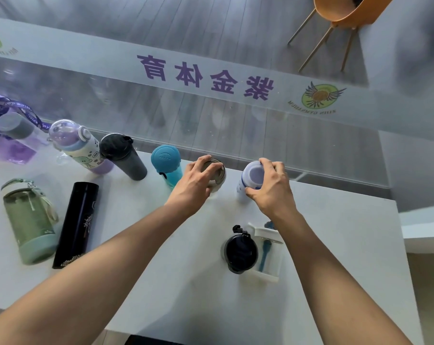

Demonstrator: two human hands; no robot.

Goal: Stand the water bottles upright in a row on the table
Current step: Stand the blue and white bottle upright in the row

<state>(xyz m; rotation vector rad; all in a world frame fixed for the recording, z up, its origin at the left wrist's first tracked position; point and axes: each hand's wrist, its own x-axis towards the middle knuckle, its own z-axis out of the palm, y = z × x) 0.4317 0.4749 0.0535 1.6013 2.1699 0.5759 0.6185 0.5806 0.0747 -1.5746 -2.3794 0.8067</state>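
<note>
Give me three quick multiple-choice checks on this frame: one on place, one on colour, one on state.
1. What does the left hand grip?
A. a grey-lidded bottle in the back row
B. the orange chair
C. the black bottle

2. Which colour is the lid of the bottle just left of that hand?
A. red
B. teal
C. yellow

3. How is the green bottle placed?
A. upright
B. lying down
C. held in the air

Answers: 1 A, fingers wrap its lid; 2 B, the teal bottle stands there; 3 B, it lies on the table.
</note>
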